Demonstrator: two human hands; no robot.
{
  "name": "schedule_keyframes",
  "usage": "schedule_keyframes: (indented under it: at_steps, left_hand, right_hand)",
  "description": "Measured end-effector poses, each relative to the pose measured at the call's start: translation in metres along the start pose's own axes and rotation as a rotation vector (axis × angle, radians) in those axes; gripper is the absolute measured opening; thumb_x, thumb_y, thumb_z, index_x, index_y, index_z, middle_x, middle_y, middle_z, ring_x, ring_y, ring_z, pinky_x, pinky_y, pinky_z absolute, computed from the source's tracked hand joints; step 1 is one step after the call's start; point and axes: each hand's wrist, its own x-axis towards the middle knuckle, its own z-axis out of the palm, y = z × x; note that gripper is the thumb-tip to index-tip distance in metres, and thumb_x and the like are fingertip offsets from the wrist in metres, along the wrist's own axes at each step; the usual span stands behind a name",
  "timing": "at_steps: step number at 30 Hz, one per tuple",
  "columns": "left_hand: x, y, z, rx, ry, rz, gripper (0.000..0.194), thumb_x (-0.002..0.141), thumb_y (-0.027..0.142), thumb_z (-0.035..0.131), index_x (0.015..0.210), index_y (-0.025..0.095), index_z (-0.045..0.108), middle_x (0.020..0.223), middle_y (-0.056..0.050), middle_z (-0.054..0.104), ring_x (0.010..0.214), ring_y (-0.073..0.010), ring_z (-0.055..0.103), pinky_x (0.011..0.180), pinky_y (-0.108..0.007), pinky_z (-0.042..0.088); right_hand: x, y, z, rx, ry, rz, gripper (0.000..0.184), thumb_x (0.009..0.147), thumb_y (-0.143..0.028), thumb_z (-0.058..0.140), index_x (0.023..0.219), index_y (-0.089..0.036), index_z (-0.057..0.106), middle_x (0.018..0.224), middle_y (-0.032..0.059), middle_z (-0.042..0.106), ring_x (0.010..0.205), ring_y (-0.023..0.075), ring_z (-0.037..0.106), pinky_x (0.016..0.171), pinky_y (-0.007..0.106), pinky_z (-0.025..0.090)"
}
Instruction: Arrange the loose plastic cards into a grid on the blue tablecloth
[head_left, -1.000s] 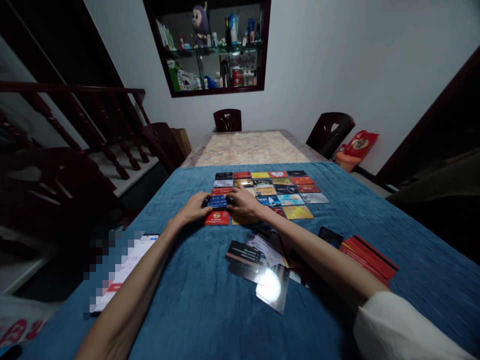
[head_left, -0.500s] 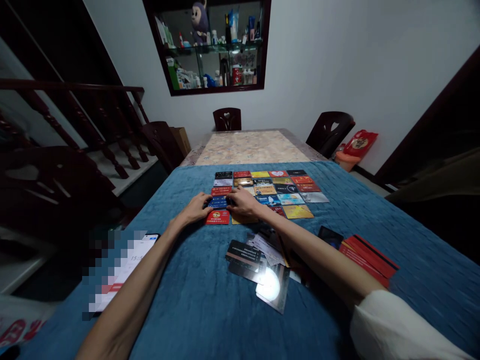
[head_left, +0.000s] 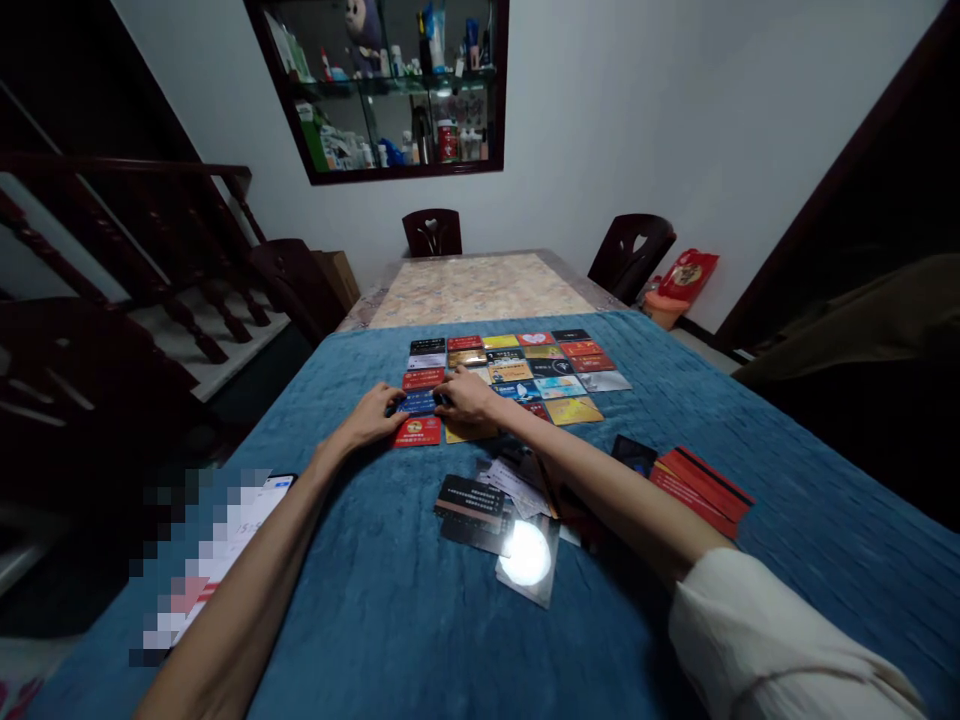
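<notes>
A blue card lies at the left edge of a grid of bank-style cards on the cloth. My left hand holds its left end, with fingers curled at the edge. From the other side, my right hand grips the right end, covering some neighbouring cards. Just in front of the blue card is a red card, and behind it another red card. A yellow card shows partly below my right hand. Farther right in the grid lies a gold card.
A loose pile of cards with a black card lies nearer me, under my right forearm. Several red cards are fanned at the right. A phone, partly blurred out, rests at the left on the blue tablecloth.
The whole view has shifted, so the table and cards sit slightly farther left in the picture. Both hands stay at the blue card's ends, with little visible movement against the grid.
</notes>
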Motion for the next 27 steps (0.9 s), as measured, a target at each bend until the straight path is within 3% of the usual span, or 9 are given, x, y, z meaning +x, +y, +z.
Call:
schedule_keyframes:
  at_steps: [12,17,27]
  left_hand:
    - [0.0,0.008,-0.004,0.06,0.058,-0.001,0.039,0.074,0.041,0.057,0.1,0.014,0.07,0.097,-0.01,0.065,0.087,-0.0249,0.062,0.087,-0.038,0.053]
    - [-0.001,0.025,-0.009,0.082,0.13,0.09,0.035,0.08,0.038,0.052,0.099,0.014,0.07,0.101,-0.011,0.064,0.096,-0.0269,0.061,0.094,-0.041,0.05]
    - [-0.001,0.063,-0.002,0.052,0.173,0.292,0.024,0.085,0.028,0.052,0.096,0.015,0.069,0.103,-0.01,0.062,0.101,-0.0253,0.059,0.094,-0.042,0.051]
  right_hand:
    - [-0.008,-0.006,-0.017,-0.028,-0.038,0.027,0.036,0.091,-0.041,0.058,0.119,-0.022,0.068,0.124,0.013,0.063,0.116,0.0333,0.048,0.084,0.041,0.045]
    - [-0.018,-0.002,-0.025,-0.047,-0.031,0.044,0.037,0.092,-0.037,0.057,0.127,-0.025,0.064,0.125,0.0124,0.062,0.118,0.034,0.046,0.086,0.044,0.044]
    - [-0.066,0.017,-0.033,-0.051,0.071,0.075,0.025,0.095,-0.033,0.055,0.111,-0.021,0.071,0.117,0.0104,0.066,0.111,0.0288,0.046,0.083,0.039,0.036]
